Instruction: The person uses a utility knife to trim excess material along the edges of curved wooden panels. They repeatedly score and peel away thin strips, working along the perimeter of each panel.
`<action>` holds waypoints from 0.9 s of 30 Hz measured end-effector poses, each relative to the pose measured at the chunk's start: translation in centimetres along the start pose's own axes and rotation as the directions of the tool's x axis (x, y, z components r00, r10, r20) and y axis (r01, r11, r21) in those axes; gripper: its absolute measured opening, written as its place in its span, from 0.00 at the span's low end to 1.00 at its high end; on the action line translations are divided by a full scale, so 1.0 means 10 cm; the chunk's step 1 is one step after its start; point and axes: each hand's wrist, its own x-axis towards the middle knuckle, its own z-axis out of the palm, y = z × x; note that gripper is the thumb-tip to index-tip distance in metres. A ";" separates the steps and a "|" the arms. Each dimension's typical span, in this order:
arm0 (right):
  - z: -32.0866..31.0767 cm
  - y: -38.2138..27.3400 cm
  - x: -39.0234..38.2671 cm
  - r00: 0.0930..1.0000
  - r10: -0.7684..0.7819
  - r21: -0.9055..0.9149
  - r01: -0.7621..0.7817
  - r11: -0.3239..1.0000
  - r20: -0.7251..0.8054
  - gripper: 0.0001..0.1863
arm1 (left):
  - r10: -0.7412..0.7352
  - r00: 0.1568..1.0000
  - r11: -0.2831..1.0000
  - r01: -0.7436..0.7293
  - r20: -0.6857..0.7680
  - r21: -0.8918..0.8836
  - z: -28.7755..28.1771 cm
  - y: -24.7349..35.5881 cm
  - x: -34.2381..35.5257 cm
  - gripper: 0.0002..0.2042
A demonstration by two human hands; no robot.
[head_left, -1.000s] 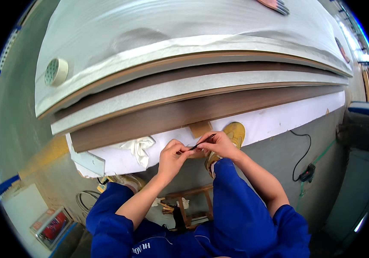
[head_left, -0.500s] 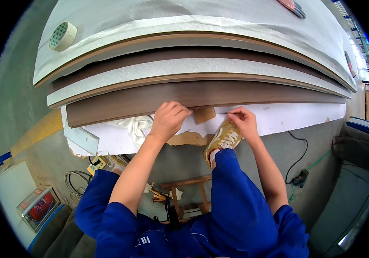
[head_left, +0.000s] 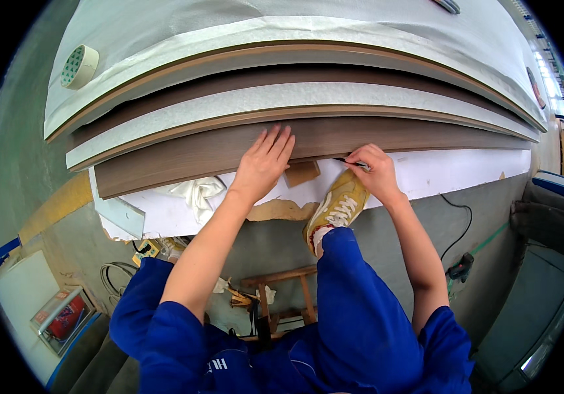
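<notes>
A long dark-brown wooden board (head_left: 183, 152) lies across in front of me. My left hand (head_left: 262, 164) rests flat on its face, fingers stretched out and holding nothing. Close to the board's near edge, my right hand (head_left: 372, 173) pinches a small thin dark piece (head_left: 347, 161), its kind too small to tell. A small brown block (head_left: 302, 173) sits under the near edge between my hands. My foot in a yellow shoe (head_left: 340, 205) is up on the white sheet (head_left: 426, 176), just below the right hand.
Behind lie more boards with a white covering (head_left: 242, 98). A tape roll (head_left: 80, 67) stands at the far left. White cloth (head_left: 198, 194) lies on the sheet. A wooden stool (head_left: 282, 279) stands below me, and a power tool (head_left: 460, 268) with a cord lies on the floor at right.
My left hand has gone from a pinch near the board's edge to lying flat on the board, farther up. The right hand stays close to the edge, and a dark piece now shows in its fingers.
</notes>
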 end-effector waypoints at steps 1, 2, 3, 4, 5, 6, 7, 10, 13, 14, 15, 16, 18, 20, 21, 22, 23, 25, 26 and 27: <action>-0.01 -0.01 0.04 1.000 -0.026 -0.027 0.026 0.999 0.007 0.06 | 0.042 0.999 0.999 -0.041 -0.033 0.014 0.04 -0.06 -0.07 0.29; -0.04 -0.03 0.05 1.000 0.009 -0.030 -0.009 1.000 -0.001 0.06 | 0.092 0.993 0.996 -0.090 -0.070 0.024 0.02 -0.09 -0.07 0.27; -0.05 -0.06 0.06 0.999 0.040 -0.030 -0.040 0.999 -0.008 0.07 | 0.072 0.994 0.997 -0.074 -0.080 -0.023 -0.02 -0.10 -0.09 0.25; -0.04 -0.08 0.07 0.997 0.070 -0.028 -0.070 0.997 -0.014 0.07 | 0.049 0.995 0.996 -0.055 -0.090 -0.068 -0.08 -0.10 -0.15 0.23; -0.06 -0.05 0.07 0.998 0.063 -0.053 -0.064 0.997 -0.015 0.07 | 0.027 0.994 0.993 -0.039 -0.103 -0.116 -0.21 -0.07 -0.15 0.21; -0.07 -0.01 0.04 0.998 0.061 -0.078 -0.062 0.995 -0.013 0.07 | -0.004 1.000 0.986 0.005 0.008 -0.167 -0.38 -0.01 -0.18 0.20; -0.10 0.03 0.01 0.998 0.059 -0.104 -0.060 0.993 -0.012 0.08 | -0.027 0.992 0.976 0.053 0.120 -0.213 -0.62 0.07 -0.25 0.19; -0.02 0.04 -0.01 0.995 0.052 -0.098 -0.060 0.993 -0.082 0.09 | -0.079 0.964 0.945 0.154 0.255 -0.288 -1.11 0.18 -0.77 0.16; 0.06 0.02 -0.01 0.993 0.041 -0.037 -0.046 0.998 -0.110 0.09 | -0.096 0.871 0.935 0.244 0.482 -0.256 -1.42 0.21 -1.36 0.13; 0.09 -0.01 0.00 0.993 0.051 -0.041 -0.055 0.998 -0.103 0.09 | -0.093 0.829 0.942 0.253 0.552 -0.221 -1.51 0.22 -1.48 0.13; 0.13 -0.06 0.02 0.994 0.061 -0.046 -0.065 0.997 -0.096 0.09 | -0.091 0.782 0.948 0.257 0.617 -0.186 -1.56 0.22 -1.55 0.13; 0.15 -0.09 0.03 0.993 0.071 -0.051 -0.075 0.996 -0.090 0.09 | -0.084 0.785 0.949 0.251 0.614 -0.191 -1.57 0.23 -1.58 0.13; 0.23 -0.17 0.05 0.993 0.094 -0.064 -0.099 0.993 -0.070 0.09 | -0.085 0.786 0.949 0.251 0.612 -0.190 -1.60 0.30 -1.56 0.14; 0.30 -0.23 0.06 0.990 0.126 -0.057 -0.130 0.990 -0.065 0.09 | -0.055 0.813 0.952 0.218 0.579 -0.215 -1.55 0.34 -1.47 0.15; 0.32 -0.24 0.04 0.986 0.151 -0.046 -0.155 0.987 -0.072 0.09 | -0.038 0.826 0.953 0.199 0.562 -0.228 -1.52 0.35 -1.44 0.16; 0.34 -0.24 0.04 0.981 0.176 -0.034 -0.179 0.983 -0.078 0.09 | -0.031 0.819 0.957 0.190 0.573 -0.220 -1.51 0.36 -1.43 0.16; 0.35 -0.23 0.03 0.983 0.166 -0.035 -0.169 0.985 -0.076 0.09 | -0.021 0.810 0.960 0.180 0.586 -0.214 -1.51 0.38 -1.41 0.17; 0.38 -0.22 0.04 0.987 0.146 -0.036 -0.148 0.988 -0.072 0.09 | -0.015 0.799 0.959 0.182 0.602 -0.217 -1.52 0.40 -1.45 0.18; 0.40 -0.25 0.06 0.987 0.150 -0.034 -0.152 0.988 -0.062 0.09 | -0.015 0.796 0.956 0.189 0.606 -0.224 -1.52 0.39 -1.48 0.18; 0.43 -0.31 0.09 0.987 0.155 -0.033 -0.157 0.987 -0.052 0.09 | -0.014 0.793 0.953 0.195 0.610 -0.231 -1.53 0.38 -1.51 0.18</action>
